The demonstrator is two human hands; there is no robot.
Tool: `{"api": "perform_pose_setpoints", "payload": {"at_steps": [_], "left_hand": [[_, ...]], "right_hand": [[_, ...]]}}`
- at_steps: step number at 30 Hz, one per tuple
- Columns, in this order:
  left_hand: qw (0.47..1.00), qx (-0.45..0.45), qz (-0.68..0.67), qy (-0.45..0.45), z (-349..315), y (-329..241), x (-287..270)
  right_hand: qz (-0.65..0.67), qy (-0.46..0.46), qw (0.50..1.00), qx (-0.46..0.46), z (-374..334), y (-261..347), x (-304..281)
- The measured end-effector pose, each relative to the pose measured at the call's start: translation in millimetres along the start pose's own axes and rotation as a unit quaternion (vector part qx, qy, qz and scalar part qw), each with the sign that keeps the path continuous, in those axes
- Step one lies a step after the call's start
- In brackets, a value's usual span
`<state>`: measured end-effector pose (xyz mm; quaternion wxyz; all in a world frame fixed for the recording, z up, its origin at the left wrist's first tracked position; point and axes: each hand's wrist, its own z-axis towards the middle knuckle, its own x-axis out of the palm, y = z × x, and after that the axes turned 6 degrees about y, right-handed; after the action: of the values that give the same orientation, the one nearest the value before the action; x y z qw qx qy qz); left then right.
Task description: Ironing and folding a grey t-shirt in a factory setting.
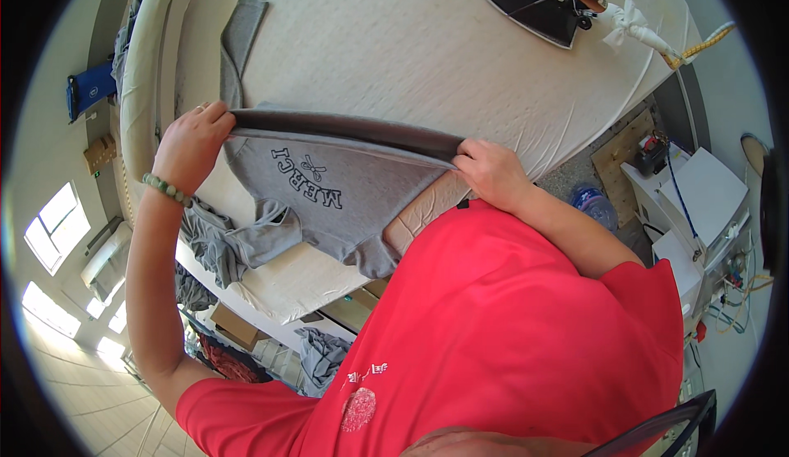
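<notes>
Grey knit garment with dark lettering [374, 190] stretched crosswise between two grasping hands, along the near side of the cream cloth-covered table [345, 50].
The right hand [495, 174], closer to the table's near edge, pinches one end of the taut fold; the left hand [196, 146] grips the other. Beyond, toward the far right corner, lies a black iron with a brown handle [526, 1], nearer the right hand.

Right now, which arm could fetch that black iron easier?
Probably the right. The right grip is nearer the iron, which rests on the right side of the pale table; the left grip is farther off. Both hold the grey garment, so the right should let go first.
</notes>
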<state>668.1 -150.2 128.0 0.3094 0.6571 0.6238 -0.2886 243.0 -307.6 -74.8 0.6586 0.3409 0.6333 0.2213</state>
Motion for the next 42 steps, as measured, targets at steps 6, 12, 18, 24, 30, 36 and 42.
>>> {"api": "perform_pose_setpoints", "payload": {"at_steps": [6,12,18,24,30,36,42], "left_hand": [[0.998,-0.020,0.000,-0.056,-9,-3,0],[0.995,-0.041,-0.014,-0.087,-13,3,1],[0.992,-0.071,-0.037,-0.099,-22,17,1],[0.963,-0.085,-0.160,-0.199,-5,11,-4],[0.871,-0.085,-0.358,-0.324,21,48,38],[0.706,-0.122,-0.489,-0.498,86,12,55],[0.745,-0.133,-0.391,-0.524,155,7,70]], "right_hand": [[0.015,-0.070,0.997,-0.022,4,7,-10],[0.036,-0.056,0.997,-0.038,-4,7,-5],[0.056,-0.031,0.997,-0.053,-4,19,-15],[0.180,-0.044,0.972,0.148,3,42,-22],[0.143,0.030,0.974,0.175,3,68,-41],[0.225,0.026,0.955,0.194,-6,104,-55],[0.356,0.035,0.879,0.314,-6,76,-33]]}}
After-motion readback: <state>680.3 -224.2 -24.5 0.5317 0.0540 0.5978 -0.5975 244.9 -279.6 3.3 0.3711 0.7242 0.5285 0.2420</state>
